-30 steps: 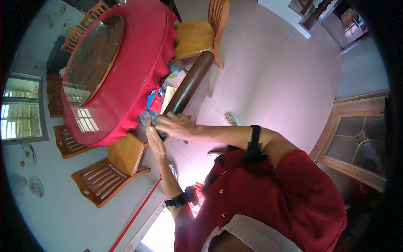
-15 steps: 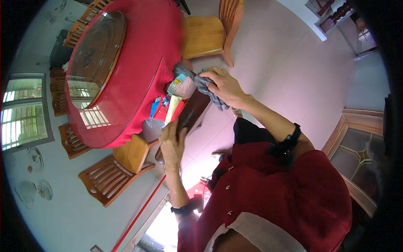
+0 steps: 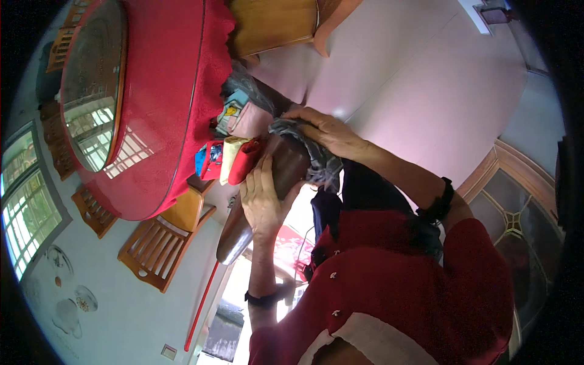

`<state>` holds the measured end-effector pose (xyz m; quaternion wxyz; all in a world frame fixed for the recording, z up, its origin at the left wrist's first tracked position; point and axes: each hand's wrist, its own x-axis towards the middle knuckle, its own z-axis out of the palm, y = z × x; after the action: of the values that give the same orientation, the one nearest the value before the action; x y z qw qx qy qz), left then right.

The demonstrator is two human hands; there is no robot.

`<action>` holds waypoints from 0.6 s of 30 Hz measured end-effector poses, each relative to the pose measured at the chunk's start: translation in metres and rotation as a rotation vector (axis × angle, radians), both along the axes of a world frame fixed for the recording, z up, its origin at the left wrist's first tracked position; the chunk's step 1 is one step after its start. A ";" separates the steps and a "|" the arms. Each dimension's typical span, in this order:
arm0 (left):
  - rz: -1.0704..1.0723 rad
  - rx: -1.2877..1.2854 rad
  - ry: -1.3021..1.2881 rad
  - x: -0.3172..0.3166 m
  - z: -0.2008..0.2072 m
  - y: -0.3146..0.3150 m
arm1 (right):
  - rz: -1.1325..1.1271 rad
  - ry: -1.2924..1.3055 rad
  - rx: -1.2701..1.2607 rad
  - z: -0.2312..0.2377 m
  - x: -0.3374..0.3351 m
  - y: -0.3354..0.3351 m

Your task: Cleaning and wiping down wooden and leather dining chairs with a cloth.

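At ten o'clock the red-covered table edge (image 3: pixel 184 91) is curving. My left hand (image 3: pixel 262 201), fingers spread, is resting over the brown bar (image 3: pixel 288 160) running seven to twelve o'clock, probably stiff, slick, best cupped around. My right hand (image 3: pixel 333 134) is clutching soft-looking grey cloth (image 3: pixel 320 159); floor (image 3: pixel 398 67) is stretching toward one o'clock.

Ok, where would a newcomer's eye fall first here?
Probably on the large red-covered table at upper left, with its round turntable. Next, mid-picture, comes the long brown piece, the left hand on it, the right hand holding a grey cloth at its upper part.
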<state>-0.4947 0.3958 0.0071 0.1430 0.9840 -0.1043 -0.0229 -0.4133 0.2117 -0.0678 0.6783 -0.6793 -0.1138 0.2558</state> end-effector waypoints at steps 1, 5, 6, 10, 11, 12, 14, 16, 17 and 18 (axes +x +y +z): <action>0.007 0.013 0.022 -0.003 0.001 0.000 | 0.016 -0.036 -0.053 -0.013 -0.001 0.000; 0.014 0.023 0.053 -0.003 0.005 0.000 | 0.048 -0.097 -0.250 -0.079 0.011 0.009; 0.010 0.021 0.039 -0.003 0.008 0.001 | 0.058 -0.094 -0.239 -0.098 0.017 0.015; 0.016 0.019 0.042 -0.005 0.003 0.000 | -0.004 0.021 -0.279 -0.173 0.024 0.027; 0.021 0.033 0.058 -0.007 0.002 0.001 | -0.048 -0.024 -0.307 -0.184 0.024 0.029; 0.023 0.046 0.074 -0.007 0.003 0.001 | -0.049 -0.028 -0.306 -0.188 0.023 0.030; 0.028 0.044 0.079 -0.006 0.005 -0.002 | 0.000 0.018 -0.391 -0.193 0.022 0.028; 0.044 0.049 0.085 -0.006 0.006 0.001 | 0.050 0.048 -0.387 -0.163 0.020 0.022; 0.056 0.044 0.096 -0.008 0.006 0.002 | 0.097 0.086 -0.393 -0.137 0.017 0.017; 0.066 0.034 0.109 -0.009 0.005 0.001 | 0.127 0.161 -0.371 -0.101 0.020 0.009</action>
<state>-0.5041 0.3970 0.0118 0.1324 0.9864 -0.0635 -0.0737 -0.3937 0.2203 -0.1688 0.5309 -0.7614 -0.0527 0.3682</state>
